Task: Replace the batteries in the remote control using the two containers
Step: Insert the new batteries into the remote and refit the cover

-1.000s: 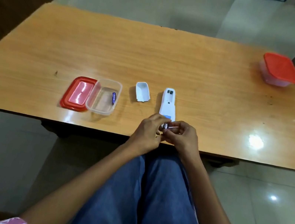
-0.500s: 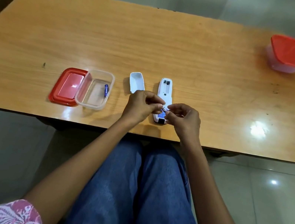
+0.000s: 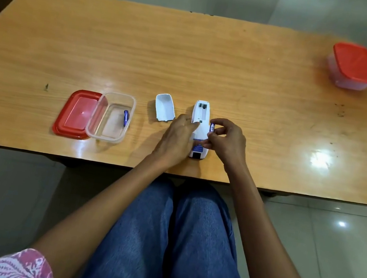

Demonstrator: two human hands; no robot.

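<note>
while the red rectangular plastic lid [image 3: 76,113] lay flat at the left of the wooden table [image 3: 215,59], just as it had half a second earlier, the clear rectangular plastic container [image 3: 109,124] sat touching its right edge, uncovered. one blue cylindrical battery [image 3: 126,118] lay inside against the container's right wall, unmoved. to the right, the white plastic battery cover [image 3: 164,110] rested hollow side up, apart from both the container and the remote.

the left hand [image 3: 177,138] had let go of what it had been pinching together with the other hand; it lay with loose, nearly straight fingers along the left edge of the white remote control [image 3: 201,117], its thumb tip resting on the remote's back. the remote lay face down in the same place, its open battery bay showing the contacts at the far end.

a second blue battery [image 3: 212,128] was just beside the remote's right edge, pinched alone between the thumb and curled fingers of the right hand [image 3: 228,141], which had moved further onto the table. at the far right corner, the square clear container with a red lid [image 3: 356,64] stayed closed.
</note>
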